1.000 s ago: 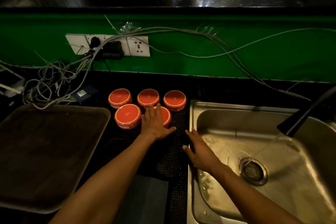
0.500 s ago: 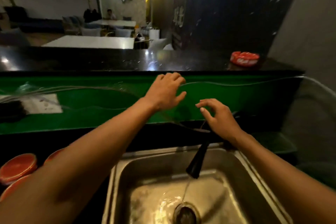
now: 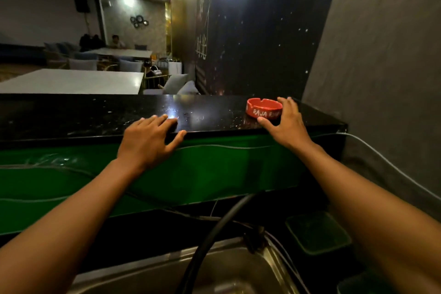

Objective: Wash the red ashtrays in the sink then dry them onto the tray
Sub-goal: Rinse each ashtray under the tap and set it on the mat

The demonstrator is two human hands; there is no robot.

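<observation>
A: Entry, head view. Largest first: black table [image 3: 95, 117], a raised ledge running left to right, front edge over a green panel [image 3: 214, 174]. Its right end stops short of the grey wall [image 3: 381, 79]. Most of the top is bare.

B: Below it?

A: Steel sink [image 3: 238, 274], only the back rim and part of the basin in view, cut by the bottom edge. A dark faucet hose [image 3: 214, 234] arcs over it. A green mat [image 3: 317, 231] lies to the sink's right, dim.

B: Hands?

A: Left hand [image 3: 148, 143] lies flat and spread on the table's front edge, fingers on the top, gripping nothing. Right hand [image 3: 286, 124] is cupped round the right side of the red ashtray [image 3: 262, 108], fingers behind the rim, thumb at the near side by the base. Whether it is gripped or only touched, cannot tell.

B: Ashtray position?

A: Upright on the table near the right end, back from the front edge, white lettering facing us. The hand hides its right wall.

B: Change from half a second ago?

A: Then both hands were in the air before the green panel and the ashtray stood untouched. View has tilted up; the ashtrays at lower left and the tray are out of frame.
</observation>
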